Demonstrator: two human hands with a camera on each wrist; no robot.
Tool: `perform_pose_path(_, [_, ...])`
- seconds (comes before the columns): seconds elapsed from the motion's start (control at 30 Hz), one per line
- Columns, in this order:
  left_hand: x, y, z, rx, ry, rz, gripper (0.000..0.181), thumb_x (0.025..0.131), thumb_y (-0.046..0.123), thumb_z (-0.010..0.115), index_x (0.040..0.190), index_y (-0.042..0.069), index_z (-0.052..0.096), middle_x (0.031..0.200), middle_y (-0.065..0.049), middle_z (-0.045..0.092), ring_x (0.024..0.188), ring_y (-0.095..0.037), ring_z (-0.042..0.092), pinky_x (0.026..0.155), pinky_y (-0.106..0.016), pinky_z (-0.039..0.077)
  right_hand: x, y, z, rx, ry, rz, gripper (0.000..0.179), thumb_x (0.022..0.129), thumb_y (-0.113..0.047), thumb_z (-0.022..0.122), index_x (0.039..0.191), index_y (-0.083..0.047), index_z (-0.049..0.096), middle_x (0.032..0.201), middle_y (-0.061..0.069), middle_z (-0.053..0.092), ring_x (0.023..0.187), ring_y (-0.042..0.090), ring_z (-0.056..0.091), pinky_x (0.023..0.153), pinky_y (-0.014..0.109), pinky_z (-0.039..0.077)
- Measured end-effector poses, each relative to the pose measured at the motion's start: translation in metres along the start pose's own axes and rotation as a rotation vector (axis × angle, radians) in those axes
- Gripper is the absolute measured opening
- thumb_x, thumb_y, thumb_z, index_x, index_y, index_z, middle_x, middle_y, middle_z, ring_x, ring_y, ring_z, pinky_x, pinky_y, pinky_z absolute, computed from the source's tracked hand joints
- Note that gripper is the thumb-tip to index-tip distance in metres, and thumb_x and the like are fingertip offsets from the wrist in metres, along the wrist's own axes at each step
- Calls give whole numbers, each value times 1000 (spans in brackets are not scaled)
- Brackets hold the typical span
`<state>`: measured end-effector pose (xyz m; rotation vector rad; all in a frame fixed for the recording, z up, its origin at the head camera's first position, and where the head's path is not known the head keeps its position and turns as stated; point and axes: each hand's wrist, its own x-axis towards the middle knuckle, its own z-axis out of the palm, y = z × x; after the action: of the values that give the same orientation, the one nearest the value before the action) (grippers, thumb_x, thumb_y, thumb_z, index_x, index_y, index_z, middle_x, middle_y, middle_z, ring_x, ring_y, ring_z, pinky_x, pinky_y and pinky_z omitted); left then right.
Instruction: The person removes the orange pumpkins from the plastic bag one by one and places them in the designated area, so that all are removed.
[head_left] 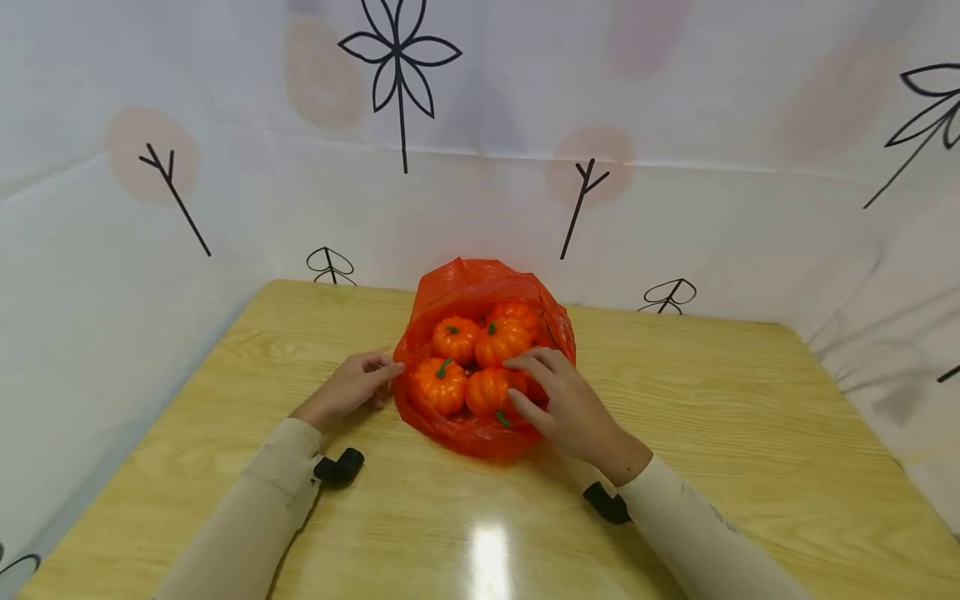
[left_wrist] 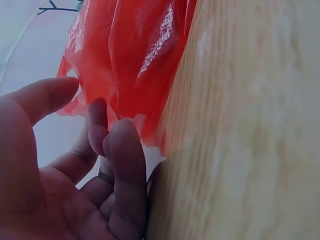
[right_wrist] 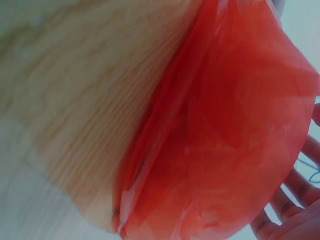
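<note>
A red plastic bag [head_left: 480, 446] stands on the table with its mouth wide, and several small orange pumpkins [head_left: 502, 340] with green stems lie inside it. At the bag's left rim is my left hand [head_left: 354, 386]; its thumb and fingers are apart and loosely bent, the tips at the plastic [left_wrist: 135, 60]. My right hand [head_left: 573, 408] reaches over the right rim, thumb and fingers spread above the front pumpkin [head_left: 487, 392]. Whether those fingertips touch it I cannot tell. In the right wrist view the bag's side [right_wrist: 225, 150] hides most of that hand.
The wooden table [head_left: 675, 400] extends on both sides of the bag. Behind it hangs a white cloth [head_left: 480, 208] with plant drawings. A black wrist device shows at each sleeve, one near the left cuff [head_left: 300, 446] and one near the right cuff [head_left: 648, 483].
</note>
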<state>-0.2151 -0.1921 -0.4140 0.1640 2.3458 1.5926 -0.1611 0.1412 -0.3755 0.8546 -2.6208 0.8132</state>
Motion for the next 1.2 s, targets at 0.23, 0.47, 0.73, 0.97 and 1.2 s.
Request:
perform_pose_path(0.23, [0,-7,-2,-6,10,-33,35,99,41,61,95,6,62,72,-1,47,66,-14,48,65,-23,53,3,2,5,18,-26,7,37,96,-27,69,131,-15,61,128,4,55,120,23,53,100,45,52])
perform_pose_path(0.47, [0,-10,-2,12,5,-52,40,97,48,63,90,8,63,74,0,48,65,-14,48,63,-23,52,0,3,8,1,-51,4,41,96,-28,70,134,-16,61,130,5,55,121,23,53,100,43,52])
perform_pose_path(0.73, [0,-4,0,50,-31,-56,41,95,50,64,89,9,63,71,1,48,61,-15,49,61,-24,47,-7,6,8,-3,-90,13,45,95,-31,70,137,-19,59,130,5,56,120,23,56,100,43,53])
perform_pose_path(0.97, [1,0,-2,83,-53,-38,42,96,48,63,88,7,62,65,1,46,57,-16,46,57,-25,43,-7,7,5,-8,-99,6,46,94,-30,71,138,-21,59,130,3,56,118,22,58,98,42,54])
perform_pose_path(1.2, [1,3,-3,87,-53,-38,39,97,46,63,89,8,65,68,0,53,58,-14,50,58,-24,46,-6,6,2,-29,-104,-10,46,94,-28,72,137,-19,59,129,4,57,116,22,60,97,41,55])
